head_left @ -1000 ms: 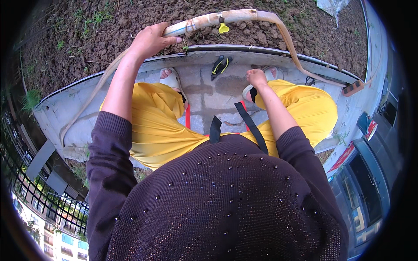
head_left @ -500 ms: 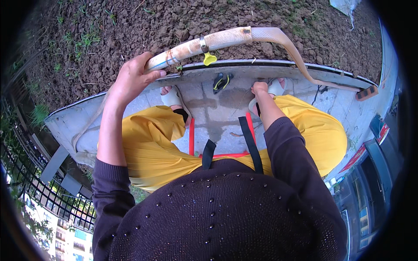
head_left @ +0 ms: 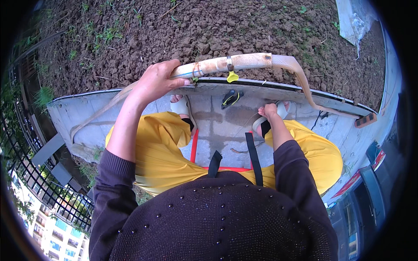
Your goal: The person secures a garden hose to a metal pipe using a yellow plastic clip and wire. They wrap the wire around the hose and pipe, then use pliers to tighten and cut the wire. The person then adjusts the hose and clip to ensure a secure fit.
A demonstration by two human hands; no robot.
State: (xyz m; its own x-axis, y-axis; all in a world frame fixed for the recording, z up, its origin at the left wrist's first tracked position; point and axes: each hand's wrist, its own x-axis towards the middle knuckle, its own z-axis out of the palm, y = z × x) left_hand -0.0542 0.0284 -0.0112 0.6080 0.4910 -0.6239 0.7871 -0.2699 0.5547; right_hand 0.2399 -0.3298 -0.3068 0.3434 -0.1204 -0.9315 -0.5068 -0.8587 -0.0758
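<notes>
My left hand is wrapped round a pale, dirt-stained hose above the bed's edge. On the hose sits a metal hose clamp with a yellow thumb key. To the right of a sleeve-like joint, the hose turns flat and bends down to the paving. My right hand is closed beside my right foot. A faint thin strand, like wire, seems to run from its fingers. Between my feet lies a black-and-yellow hand tool, which looks like pliers.
Bare, clumpy soil fills the bed behind a low concrete kerb. A brick rests at the kerb's right end. Plastic sheeting lies at the far right. Beneath me is a red-framed stool. A black fence stands at left.
The view has shifted, so hose, hands and kerb appear lower. My left hand still grips the hose. My right hand stays closed by my right foot.
</notes>
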